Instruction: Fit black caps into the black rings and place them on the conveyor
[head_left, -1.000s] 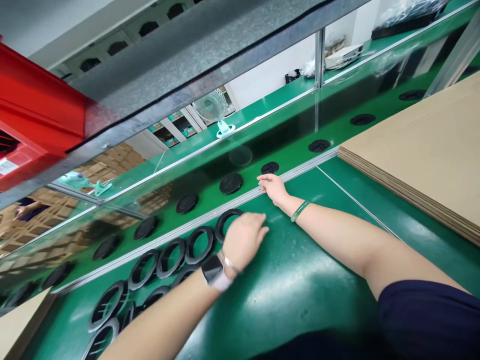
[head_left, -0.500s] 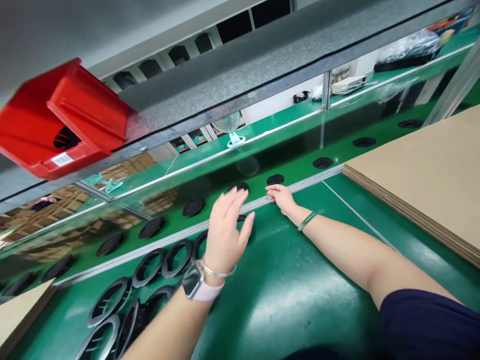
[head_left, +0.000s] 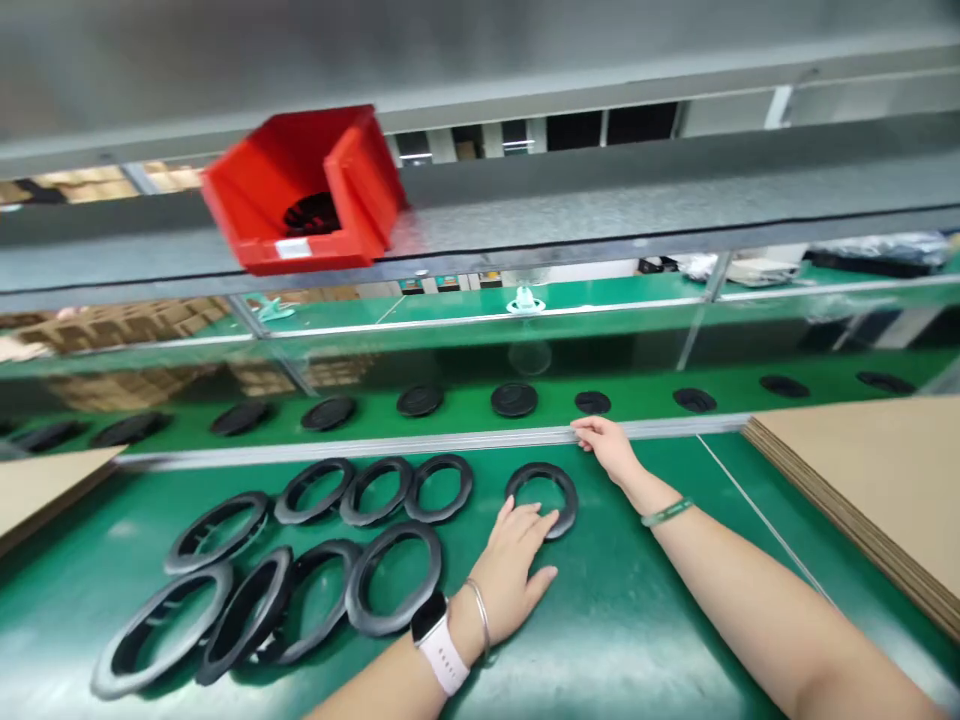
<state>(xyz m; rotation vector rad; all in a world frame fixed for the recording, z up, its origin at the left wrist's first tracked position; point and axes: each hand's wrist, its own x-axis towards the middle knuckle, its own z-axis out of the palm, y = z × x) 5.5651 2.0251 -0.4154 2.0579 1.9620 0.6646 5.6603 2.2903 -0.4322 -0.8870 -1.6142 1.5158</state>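
My left hand (head_left: 517,560) is open, fingers spread, with the fingertips over the near-left edge of a single black ring (head_left: 568,488) lying flat on the green table. Several similar black rings (head_left: 442,462) lie to its left, some flat and some tilted against each other. At the metal rail (head_left: 480,441), my right hand (head_left: 609,450) rests with loosely curled fingers. Whether they hold anything is hidden. Just beyond those fingers, a small black disc (head_left: 592,402) lies on the green belt strip.
Several black discs (head_left: 514,399) line the green strip (head_left: 465,425) behind the rail. Cardboard sheets (head_left: 862,460) are stacked at right, and more cardboard (head_left: 52,485) lies at left. A red bin (head_left: 367,190) with black parts inside stands on the metal shelf (head_left: 525,215) above.
The head view has levelled out from a strong tilt. My left hand has come down from above the table to the single ring. My right hand stays at the rail.
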